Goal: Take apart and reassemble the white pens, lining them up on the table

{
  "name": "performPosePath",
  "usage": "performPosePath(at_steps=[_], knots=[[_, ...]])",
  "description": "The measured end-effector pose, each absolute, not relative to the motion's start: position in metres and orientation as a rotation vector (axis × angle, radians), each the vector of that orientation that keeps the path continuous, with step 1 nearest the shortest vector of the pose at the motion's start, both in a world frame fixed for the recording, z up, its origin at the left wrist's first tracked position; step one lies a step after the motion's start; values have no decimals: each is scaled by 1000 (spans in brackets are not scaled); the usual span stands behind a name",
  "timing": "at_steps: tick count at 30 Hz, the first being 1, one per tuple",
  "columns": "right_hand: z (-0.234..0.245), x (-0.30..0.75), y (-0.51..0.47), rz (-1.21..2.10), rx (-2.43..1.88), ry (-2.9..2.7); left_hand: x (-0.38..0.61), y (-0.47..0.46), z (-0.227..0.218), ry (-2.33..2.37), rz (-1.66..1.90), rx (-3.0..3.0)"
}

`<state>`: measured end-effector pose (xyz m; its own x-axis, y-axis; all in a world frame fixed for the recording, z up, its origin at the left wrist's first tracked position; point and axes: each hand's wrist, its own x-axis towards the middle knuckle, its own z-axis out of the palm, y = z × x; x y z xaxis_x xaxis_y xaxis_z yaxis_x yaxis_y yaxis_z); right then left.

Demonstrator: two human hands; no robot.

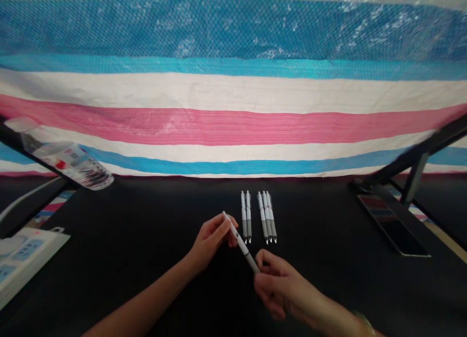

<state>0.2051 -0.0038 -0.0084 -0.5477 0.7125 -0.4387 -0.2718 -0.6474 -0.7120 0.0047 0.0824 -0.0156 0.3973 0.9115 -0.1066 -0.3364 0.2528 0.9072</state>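
Note:
A white pen (241, 243) with a grey lower part is held at a slant between my two hands, over the black table. My left hand (215, 236) pinches its upper end near the clip. The fingers of my right hand (279, 283) close around its lower, grey end, so the tip is hidden. Just beyond, a pair of similar white pens (246, 215) lies side by side, tips toward me. To the right of that pair, a group of three more pens (267, 216) lies the same way.
The black table (153, 205) backs onto a striped plastic sheet (233, 94). A white power strip (29, 259) lies at the left edge, below a tilted clear bottle (78, 164). Far right, a dark phone (392, 225) rests near a black metal brace (410, 167).

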Motion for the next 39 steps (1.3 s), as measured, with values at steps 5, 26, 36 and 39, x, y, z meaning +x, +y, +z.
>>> performPosePath(at_steps=[5,26,36,39], knots=[[-7,206,-3,2298,-976,-764,4,80,-16,735,932,997],[-9,207,0,2282,-944,-713,3,81,-20,719,948,988],[-12,209,1,2340,-929,-718,5,80,-14,725,961,943],[-12,210,1,2329,-925,-755,5,80,-16,715,959,964]])
